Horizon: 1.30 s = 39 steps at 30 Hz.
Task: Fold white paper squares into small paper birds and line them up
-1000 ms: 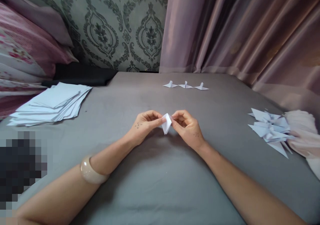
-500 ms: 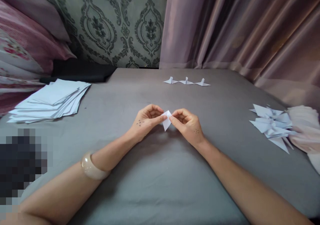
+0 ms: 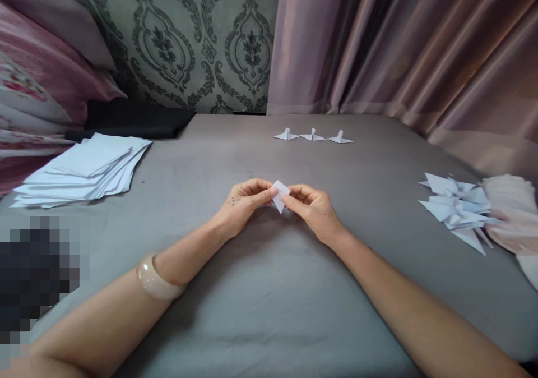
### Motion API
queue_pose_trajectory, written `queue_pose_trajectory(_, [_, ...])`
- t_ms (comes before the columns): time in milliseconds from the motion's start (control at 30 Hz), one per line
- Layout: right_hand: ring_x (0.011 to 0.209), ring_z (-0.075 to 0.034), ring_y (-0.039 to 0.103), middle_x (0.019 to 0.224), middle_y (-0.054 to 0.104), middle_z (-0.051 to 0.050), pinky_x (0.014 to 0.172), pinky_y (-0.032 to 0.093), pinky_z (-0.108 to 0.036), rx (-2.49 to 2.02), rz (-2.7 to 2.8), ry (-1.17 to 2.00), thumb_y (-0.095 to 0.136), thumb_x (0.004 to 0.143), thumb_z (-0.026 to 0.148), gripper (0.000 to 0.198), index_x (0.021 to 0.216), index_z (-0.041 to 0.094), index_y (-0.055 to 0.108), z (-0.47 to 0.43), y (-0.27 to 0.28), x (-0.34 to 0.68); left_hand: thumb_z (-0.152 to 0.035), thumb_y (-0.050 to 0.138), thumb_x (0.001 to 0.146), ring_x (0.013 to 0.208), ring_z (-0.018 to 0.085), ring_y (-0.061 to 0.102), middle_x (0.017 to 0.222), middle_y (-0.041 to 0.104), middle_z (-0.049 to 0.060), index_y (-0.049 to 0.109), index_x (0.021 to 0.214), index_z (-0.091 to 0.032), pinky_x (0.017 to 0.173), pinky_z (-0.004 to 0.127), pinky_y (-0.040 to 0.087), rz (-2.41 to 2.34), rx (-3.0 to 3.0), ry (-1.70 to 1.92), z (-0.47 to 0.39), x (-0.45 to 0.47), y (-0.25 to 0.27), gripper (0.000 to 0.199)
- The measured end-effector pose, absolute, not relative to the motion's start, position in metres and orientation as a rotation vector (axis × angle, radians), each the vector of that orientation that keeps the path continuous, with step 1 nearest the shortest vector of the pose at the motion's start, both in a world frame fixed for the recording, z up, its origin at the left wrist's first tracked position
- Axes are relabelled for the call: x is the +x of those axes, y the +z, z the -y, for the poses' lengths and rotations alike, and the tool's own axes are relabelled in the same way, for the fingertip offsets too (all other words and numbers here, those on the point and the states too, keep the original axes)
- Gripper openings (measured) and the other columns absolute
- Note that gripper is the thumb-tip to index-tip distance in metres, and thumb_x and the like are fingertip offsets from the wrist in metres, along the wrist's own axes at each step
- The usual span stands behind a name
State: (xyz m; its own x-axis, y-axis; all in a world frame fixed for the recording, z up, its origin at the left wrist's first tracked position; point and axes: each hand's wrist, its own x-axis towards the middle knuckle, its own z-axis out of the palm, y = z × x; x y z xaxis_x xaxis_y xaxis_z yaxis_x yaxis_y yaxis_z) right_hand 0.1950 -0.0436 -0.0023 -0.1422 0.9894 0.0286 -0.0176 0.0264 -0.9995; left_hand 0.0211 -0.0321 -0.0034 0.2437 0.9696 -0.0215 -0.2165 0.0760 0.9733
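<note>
A small piece of folded white paper (image 3: 280, 203) is held just above the grey cloth surface (image 3: 277, 294), in the middle of the view. Its outline is kite-like, with a point facing down toward me. My left hand (image 3: 250, 198) pinches its left side between thumb and fingers. From the right, my right hand (image 3: 313, 207) grips the lower right side, thumb on top. Both sets of fingertips behind the paper are partly hidden. Farther back stand three folded paper birds (image 3: 312, 136) in a row, their wing tips close together.
At the left lies a loose stack of white paper sheets (image 3: 84, 165), beside a black folded cloth (image 3: 143, 119). A pile of folded paper birds (image 3: 458, 204) rests at the right, against pale fabric (image 3: 510, 210). Curtains (image 3: 378, 41) hang along the right and back.
The folded paper has turned slightly between my fingers and sits a little higher. My right thumb has shifted down along its edge. The birds and the paper stack remain in place.
</note>
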Motion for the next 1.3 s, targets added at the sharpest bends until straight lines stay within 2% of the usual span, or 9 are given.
queue_pose_trajectory(267, [0.060, -0.010, 0.051, 0.065, 0.060, 0.004, 0.059, 0.040, -0.026, -1.150, 1.378, 1.274, 0.072, 0.072, 0.037, 0.019, 0.076, 0.019, 0.066, 0.040, -0.006, 0.195, -0.036, 0.081, 0.069, 0.066, 0.009, 0.055, 0.072, 0.064, 0.000, 0.071, 0.085, -0.015, 0.064, 0.023, 0.041, -0.950, 1.212, 1.049, 0.032, 0.029, -0.001, 0.028])
queue_pose_trajectory(367, [0.062, -0.010, 0.052, 0.069, 0.060, 0.003, 0.061, 0.042, -0.025, -1.152, 1.224, 1.365, 0.074, 0.069, 0.041, 0.028, 0.084, 0.019, 0.066, 0.035, -0.005, 0.196, -0.035, 0.083, 0.065, 0.067, 0.009, 0.056, 0.074, 0.065, 0.000, 0.068, 0.078, -0.014, 0.060, 0.021, 0.041, -0.948, 1.051, 1.124, 0.025, 0.030, -0.005, 0.029])
queue_pose_trajectory(433, [0.072, -0.013, 0.058, 0.081, 0.065, -0.001, 0.062, 0.045, -0.025, -1.135, 1.161, 1.432, 0.072, 0.071, 0.051, 0.040, 0.092, 0.019, 0.066, 0.033, -0.004, 0.196, -0.029, 0.087, 0.059, 0.062, 0.007, 0.054, 0.071, 0.063, -0.001, 0.065, 0.075, -0.013, 0.058, 0.020, 0.041, -0.945, 0.869, 1.205, 0.020, 0.029, -0.007, 0.031])
queue_pose_trajectory(500, [0.076, -0.014, 0.060, 0.085, 0.066, -0.003, 0.062, 0.046, -0.026, -1.128, 1.198, 1.429, 0.072, 0.070, 0.056, 0.047, 0.097, 0.018, 0.066, 0.033, -0.004, 0.195, -0.024, 0.088, 0.056, 0.066, 0.008, 0.058, 0.072, 0.063, 0.000, 0.062, 0.073, -0.013, 0.062, 0.021, 0.046, -0.913, 0.777, 1.246, 0.017, 0.028, -0.007, 0.033])
queue_pose_trajectory(600, [0.078, -0.013, 0.058, 0.085, 0.066, -0.002, 0.062, 0.045, -0.024, -1.144, 1.298, 1.349, 0.077, 0.066, 0.051, 0.045, 0.096, 0.019, 0.068, 0.035, -0.004, 0.191, -0.020, 0.087, 0.054, 0.073, 0.011, 0.062, 0.074, 0.063, 0.000, 0.058, 0.071, -0.014, 0.072, 0.025, 0.051, -0.854, 0.771, 1.264, 0.018, 0.029, -0.005, 0.035])
queue_pose_trajectory(833, [0.066, -0.011, 0.056, 0.072, 0.065, 0.001, 0.058, 0.041, -0.024, -1.129, 1.162, 1.304, 0.083, 0.055, 0.044, 0.040, 0.084, 0.019, 0.071, 0.034, -0.008, 0.186, -0.024, 0.085, 0.060, 0.078, 0.010, 0.062, 0.076, 0.062, -0.002, 0.052, 0.072, -0.016, 0.078, 0.025, 0.051, -0.777, 0.856, 1.246, 0.025, 0.035, -0.008, 0.035])
queue_pose_trajectory(967, [0.062, -0.010, 0.054, 0.068, 0.064, 0.002, 0.058, 0.040, -0.024, -1.099, 1.133, 1.263, 0.081, 0.056, 0.047, 0.037, 0.076, 0.019, 0.069, 0.031, -0.007, 0.187, -0.027, 0.087, 0.056, 0.066, 0.009, 0.058, 0.072, 0.062, -0.001, 0.058, 0.076, -0.015, 0.065, 0.023, 0.047, -0.832, 0.968, 1.156, 0.029, 0.036, -0.011, 0.037])
queue_pose_trajectory(1067, [0.063, -0.010, 0.055, 0.071, 0.067, 0.001, 0.060, 0.041, -0.025, -1.077, 1.145, 1.223, 0.079, 0.058, 0.048, 0.036, 0.075, 0.018, 0.069, 0.031, -0.005, 0.186, -0.034, 0.087, 0.056, 0.064, 0.009, 0.057, 0.074, 0.065, 0.002, 0.066, 0.082, -0.012, 0.061, 0.022, 0.044, -0.856, 1.079, 1.073, 0.031, 0.038, -0.011, 0.040])
queue_pose_trajectory(1300, [0.064, -0.011, 0.055, 0.067, 0.066, 0.002, 0.069, 0.044, -0.027, -1.044, 1.181, 1.127, 0.081, 0.057, 0.044, 0.031, 0.073, 0.019, 0.071, 0.037, 0.000, 0.181, -0.047, 0.083, 0.060, 0.060, 0.009, 0.050, 0.062, 0.060, 0.000, 0.070, 0.067, -0.014, 0.058, 0.021, 0.040, -0.883, 1.227, 1.026, 0.031, 0.038, -0.011, 0.036])
